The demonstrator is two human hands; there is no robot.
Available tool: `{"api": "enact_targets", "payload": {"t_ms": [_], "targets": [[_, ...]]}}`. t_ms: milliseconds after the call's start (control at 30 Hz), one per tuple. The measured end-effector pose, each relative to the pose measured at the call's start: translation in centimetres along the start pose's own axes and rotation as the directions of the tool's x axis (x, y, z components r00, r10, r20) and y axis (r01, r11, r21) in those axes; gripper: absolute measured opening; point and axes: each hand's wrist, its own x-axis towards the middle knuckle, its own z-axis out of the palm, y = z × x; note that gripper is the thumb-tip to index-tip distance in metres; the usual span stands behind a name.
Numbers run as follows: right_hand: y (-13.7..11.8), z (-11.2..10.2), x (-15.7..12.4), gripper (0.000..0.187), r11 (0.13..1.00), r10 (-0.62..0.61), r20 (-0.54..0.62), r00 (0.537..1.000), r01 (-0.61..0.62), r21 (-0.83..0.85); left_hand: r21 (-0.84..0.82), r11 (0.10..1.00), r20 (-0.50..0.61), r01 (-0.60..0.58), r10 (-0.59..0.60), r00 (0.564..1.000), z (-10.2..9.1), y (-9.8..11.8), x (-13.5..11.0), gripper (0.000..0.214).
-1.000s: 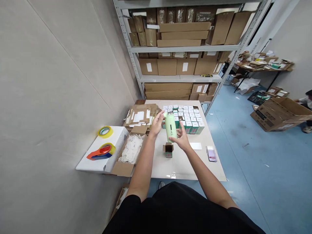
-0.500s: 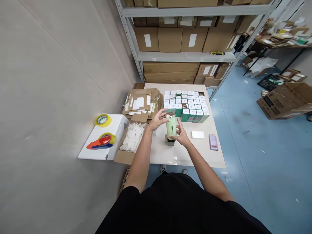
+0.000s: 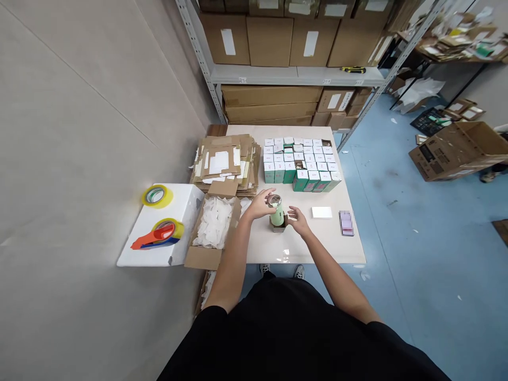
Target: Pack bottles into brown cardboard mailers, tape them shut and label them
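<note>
A pale green bottle [image 3: 276,210] with a metal cap stands partly inside a small open carton [image 3: 278,226] near the front of the white table [image 3: 301,246]. My left hand [image 3: 261,203] curls around the bottle's top from the left. My right hand [image 3: 297,219] hovers just right of the carton with its fingers spread, holding nothing. Behind them stand rows of small green and white boxes [image 3: 300,163].
Flattened cardboard [image 3: 225,163] is piled at the table's back left. An open box of white packing pieces [image 3: 214,229] sits left of my hands. Tape rolls [image 3: 157,196] and a dispenser [image 3: 155,237] lie on a white slab. A white card [image 3: 321,212] and phone [image 3: 346,222] lie right. Shelving stands behind.
The bottle has gone from held in the air down into the small carton. My right hand has let go of it, and the view has tilted downward.
</note>
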Motion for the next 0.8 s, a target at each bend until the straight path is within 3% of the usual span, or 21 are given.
{"api": "enact_targets", "payload": {"t_ms": [167, 333, 467, 567, 800], "targets": [[-0.9, -0.2, -1.2, 0.078, 0.993, -0.015, 0.097, 0.995, 0.003, 0.117, -0.232, 0.968, -0.147, 0.091, -0.127, 0.981, -1.2, -2.2, 0.8, 0.081], [-5.3, 0.6, -1.6, 0.076, 0.976, 0.055, 0.198, 0.979, -0.094, 0.197, -0.461, 0.86, -0.223, 0.221, -0.353, 0.909, -2.0, -1.9, 3.3, 0.068], [-9.0, 1.2, -1.7, 0.07, 0.953, 0.128, 0.24, 0.962, -0.187, 0.24, -0.516, 0.788, -0.175, 0.336, -0.481, 0.859, -1.2, -0.7, 5.1, 0.056], [-11.1, 1.8, -2.2, 0.074, 0.947, 0.161, 0.252, 0.954, -0.221, 0.232, -0.54, 0.743, -0.124, 0.395, -0.534, 0.836, -0.3, -0.3, 5.8, 0.061], [-13.9, 2.5, -3.5, 0.085, 0.952, 0.206, 0.175, 0.963, -0.239, 0.192, -0.571, 0.652, 0.006, 0.498, -0.604, 0.797, 0.6, -0.6, 6.3, 0.066]]}}
